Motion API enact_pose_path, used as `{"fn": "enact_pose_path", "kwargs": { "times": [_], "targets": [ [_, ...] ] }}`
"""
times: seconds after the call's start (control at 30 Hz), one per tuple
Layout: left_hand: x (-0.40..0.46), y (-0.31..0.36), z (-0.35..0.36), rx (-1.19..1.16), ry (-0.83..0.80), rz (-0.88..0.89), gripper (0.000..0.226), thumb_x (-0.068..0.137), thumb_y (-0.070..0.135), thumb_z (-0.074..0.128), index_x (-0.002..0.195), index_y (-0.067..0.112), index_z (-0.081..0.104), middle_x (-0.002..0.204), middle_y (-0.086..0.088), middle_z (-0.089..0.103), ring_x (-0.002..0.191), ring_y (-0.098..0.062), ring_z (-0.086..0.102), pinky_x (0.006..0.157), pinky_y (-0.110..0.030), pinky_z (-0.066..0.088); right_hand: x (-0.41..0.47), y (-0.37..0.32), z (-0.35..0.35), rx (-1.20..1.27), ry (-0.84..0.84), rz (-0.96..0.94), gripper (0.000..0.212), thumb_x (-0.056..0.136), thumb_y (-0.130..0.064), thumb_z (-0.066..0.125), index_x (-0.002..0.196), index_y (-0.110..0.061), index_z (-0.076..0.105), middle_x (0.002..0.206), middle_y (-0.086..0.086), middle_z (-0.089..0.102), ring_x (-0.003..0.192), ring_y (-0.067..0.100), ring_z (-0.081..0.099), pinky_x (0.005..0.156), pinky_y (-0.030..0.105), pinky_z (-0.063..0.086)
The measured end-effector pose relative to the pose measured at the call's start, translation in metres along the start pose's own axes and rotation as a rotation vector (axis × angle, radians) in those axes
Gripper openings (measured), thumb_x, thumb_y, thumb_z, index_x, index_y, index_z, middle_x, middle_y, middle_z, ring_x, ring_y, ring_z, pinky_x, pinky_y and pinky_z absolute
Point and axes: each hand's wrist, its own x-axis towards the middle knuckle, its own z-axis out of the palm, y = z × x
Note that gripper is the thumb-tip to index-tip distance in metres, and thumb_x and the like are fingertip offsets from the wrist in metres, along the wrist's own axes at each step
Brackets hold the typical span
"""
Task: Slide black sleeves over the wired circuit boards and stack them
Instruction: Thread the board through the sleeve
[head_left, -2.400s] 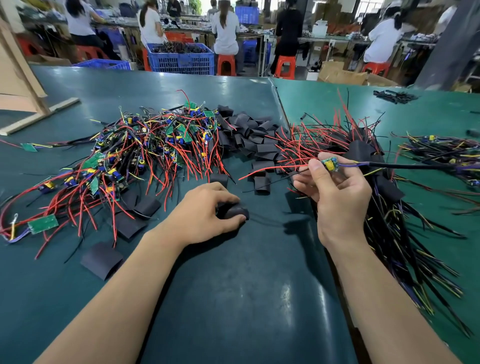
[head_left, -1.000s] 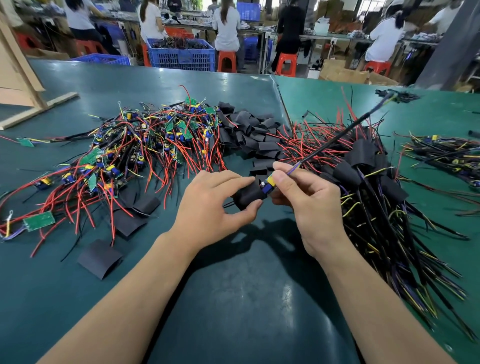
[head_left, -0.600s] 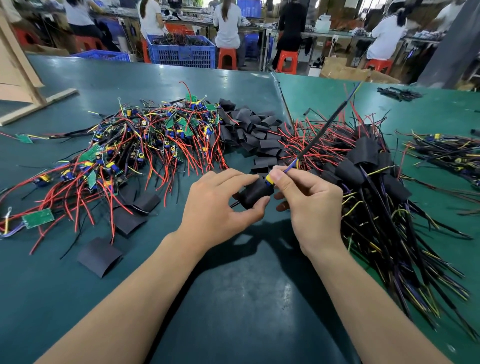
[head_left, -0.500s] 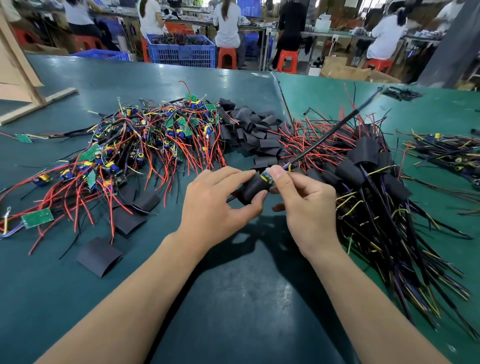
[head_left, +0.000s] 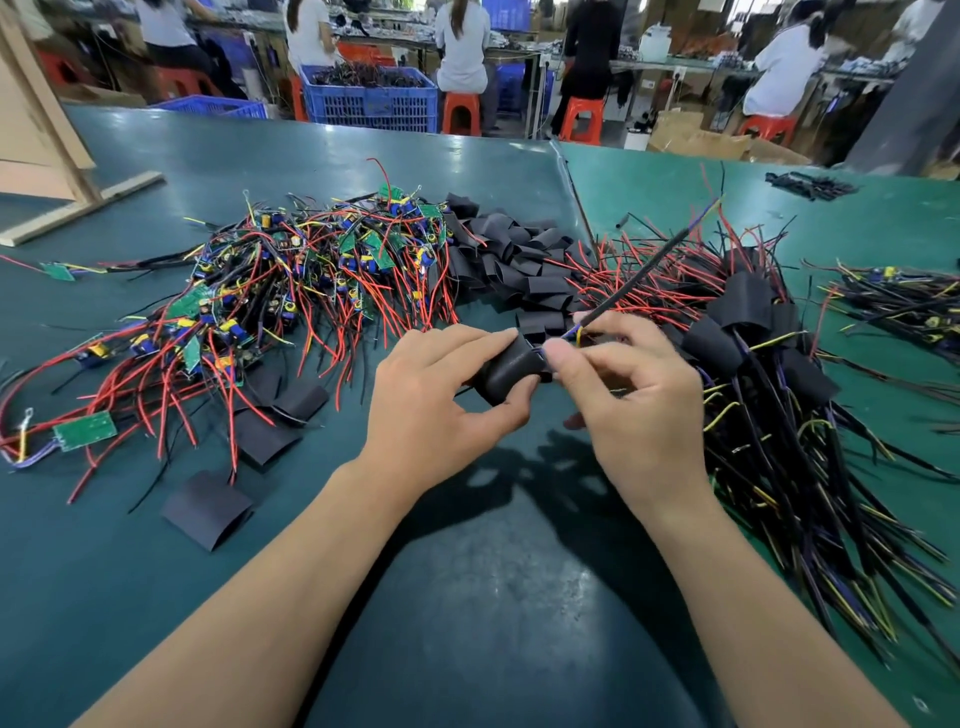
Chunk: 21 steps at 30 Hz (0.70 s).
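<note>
My left hand (head_left: 441, 405) grips a black sleeve (head_left: 511, 366) between thumb and fingers, just above the green table. My right hand (head_left: 631, 395) pinches the wired circuit board at the sleeve's right mouth; the board is almost wholly hidden inside, and its black cable (head_left: 644, 270) runs up and to the right. A tangle of bare boards with red wires (head_left: 291, 291) lies to the left. Loose black sleeves (head_left: 514, 265) are heaped behind my hands. Sleeved boards with black leads (head_left: 769, 374) are piled on the right.
Flat single sleeves (head_left: 208, 506) lie at the near left. A wooden frame (head_left: 62, 176) stands at the far left edge. More wired parts (head_left: 904, 301) lie at the far right. A blue crate (head_left: 371, 101) and seated people are beyond the table.
My left hand picked a sleeve off the table and met the right hand. The right hand has pushed the board into the sleeve; the yellow-blue component is now nearly covered.
</note>
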Motion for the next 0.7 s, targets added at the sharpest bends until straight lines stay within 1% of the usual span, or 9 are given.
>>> {"fn": "enact_pose_path", "kwargs": {
  "times": [0.07,0.13,0.2,0.27,0.33,0.47,0.53,0.6,0.7],
  "targets": [
    [-0.0003,-0.0002,-0.0011,-0.025,-0.004,-0.001,0.029,0.079,0.026,0.076,0.099,0.005,0.076,0.092,-0.002,0.073,0.078,-0.022,0.068,0.073,-0.039,0.051,0.0017,-0.0026,-0.0014,0.202,0.077,0.086,0.021,0.09,-0.023,0.071,0.073,-0.011,0.067,0.084,-0.01,0.064,0.067,0.013,0.066,0.047,0.027,0.054],
    [-0.0001,-0.0001,-0.0021,-0.041,-0.013,0.017,0.03,0.08,0.027,0.073,0.1,0.004,0.076,0.092,-0.003,0.073,0.079,-0.023,0.068,0.074,-0.041,0.052,0.005,-0.0068,-0.0028,0.482,0.081,0.242,0.023,0.087,-0.023,0.074,0.084,-0.014,0.053,0.075,-0.002,0.068,0.059,0.018,0.068,0.045,0.026,0.052],
    [-0.0002,-0.0001,-0.0021,-0.065,-0.032,0.038,0.031,0.08,0.027,0.073,0.1,0.003,0.075,0.093,-0.005,0.073,0.079,-0.025,0.067,0.073,-0.043,0.052,0.0083,-0.0074,-0.0037,0.671,0.051,0.37,0.038,0.081,-0.024,0.077,0.098,-0.016,0.044,0.078,0.006,0.073,0.056,0.022,0.068,0.046,0.025,0.052],
    [0.0,-0.0007,-0.0018,-0.099,-0.05,0.036,0.032,0.081,0.025,0.073,0.102,0.001,0.074,0.094,-0.007,0.072,0.08,-0.027,0.066,0.074,-0.044,0.053,0.0093,-0.0061,-0.0037,0.665,0.025,0.384,0.038,0.086,-0.017,0.072,0.105,-0.018,0.04,0.081,0.009,0.075,0.057,0.022,0.07,0.048,0.024,0.052],
    [0.0001,-0.0016,-0.0014,-0.123,-0.074,0.037,0.031,0.08,0.021,0.075,0.103,0.0,0.074,0.095,-0.008,0.071,0.079,-0.029,0.065,0.075,-0.043,0.053,0.0083,-0.0035,-0.0029,0.594,0.041,0.325,0.039,0.088,-0.011,0.071,0.106,-0.02,0.037,0.081,0.007,0.076,0.06,0.021,0.071,0.048,0.024,0.051],
    [-0.0003,-0.0017,-0.001,-0.119,-0.106,0.058,0.031,0.076,0.017,0.08,0.101,0.0,0.075,0.093,-0.008,0.072,0.078,-0.027,0.065,0.075,-0.041,0.053,0.0066,0.0003,0.0008,0.541,0.105,0.222,0.05,0.079,-0.004,0.078,0.098,-0.02,0.034,0.077,0.001,0.075,0.062,0.012,0.068,0.051,0.021,0.049],
    [-0.0002,-0.0021,-0.0015,-0.118,-0.101,0.066,0.031,0.076,0.017,0.08,0.101,0.0,0.075,0.092,-0.008,0.072,0.077,-0.027,0.066,0.074,-0.041,0.053,0.0049,0.0014,0.0038,0.57,0.085,0.246,0.05,0.078,0.001,0.078,0.098,-0.018,0.036,0.072,-0.001,0.073,0.062,0.011,0.065,0.052,0.021,0.049],
    [0.0,-0.0026,-0.0023,-0.119,-0.089,0.065,0.03,0.076,0.016,0.08,0.1,-0.001,0.074,0.092,-0.008,0.072,0.076,-0.029,0.065,0.072,-0.042,0.053,0.0049,0.0016,0.004,0.606,0.048,0.304,0.044,0.076,-0.002,0.08,0.099,-0.015,0.044,0.069,-0.001,0.071,0.063,0.013,0.065,0.055,0.023,0.05],
    [0.0009,-0.0021,-0.003,-0.13,-0.077,0.073,0.03,0.078,0.016,0.078,0.102,-0.001,0.074,0.093,-0.009,0.071,0.076,-0.03,0.065,0.073,-0.042,0.052,0.0049,-0.0005,0.0012,0.627,-0.071,0.379,0.025,0.076,-0.015,0.077,0.09,-0.016,0.056,0.077,0.002,0.068,0.07,0.014,0.064,0.057,0.023,0.051]
  ]
}}
